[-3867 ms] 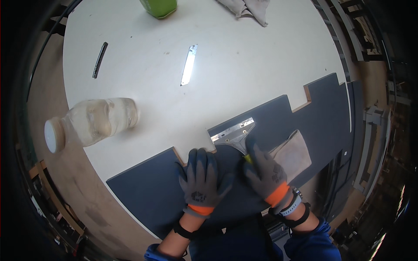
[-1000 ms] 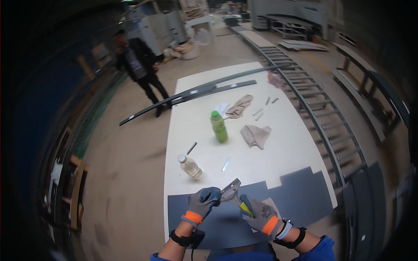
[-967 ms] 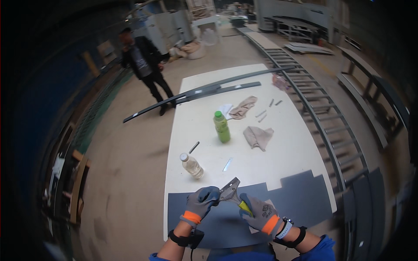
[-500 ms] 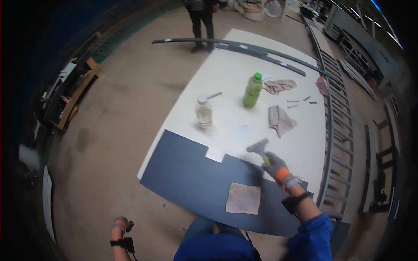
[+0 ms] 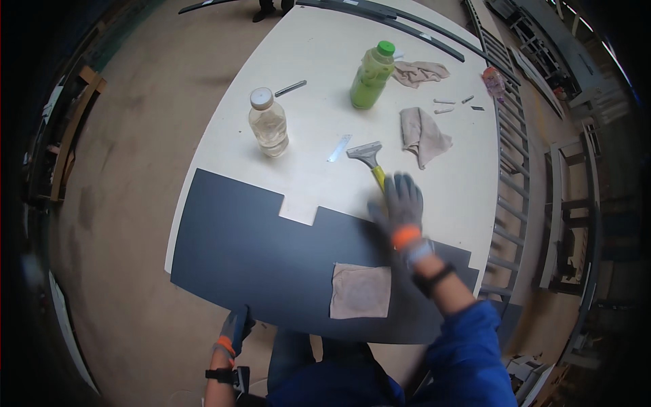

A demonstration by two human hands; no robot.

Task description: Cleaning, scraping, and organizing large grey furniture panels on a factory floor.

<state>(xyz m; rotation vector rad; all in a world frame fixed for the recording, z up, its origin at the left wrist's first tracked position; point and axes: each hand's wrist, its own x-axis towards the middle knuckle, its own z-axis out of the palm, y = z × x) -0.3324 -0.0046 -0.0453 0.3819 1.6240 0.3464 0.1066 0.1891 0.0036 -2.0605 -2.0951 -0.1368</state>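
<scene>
A scraper with a wide grey head and yellow handle lies on the white table. My right hand, in a grey glove, is over the end of its handle with fingers stretched out and apart, not wrapped round it. A dark grey panel with a square notch lies along the table's near side. At its front edge is my gloved left hand, its fingers extended toward the edge; whether they touch is unclear. A folded beige cloth lies flat on the panel, to the left of my right forearm.
Beyond the panel stand a clear bottle and a green-capped bottle. Two crumpled cloths and several small pieces lie at the right. Long dark strips cross the far end. A metal rack runs along the table's right side.
My right hand has let go of the scraper, which now lies on the table. My left hand has risen to the panel's front edge and its fingers have straightened. The view has shifted.
</scene>
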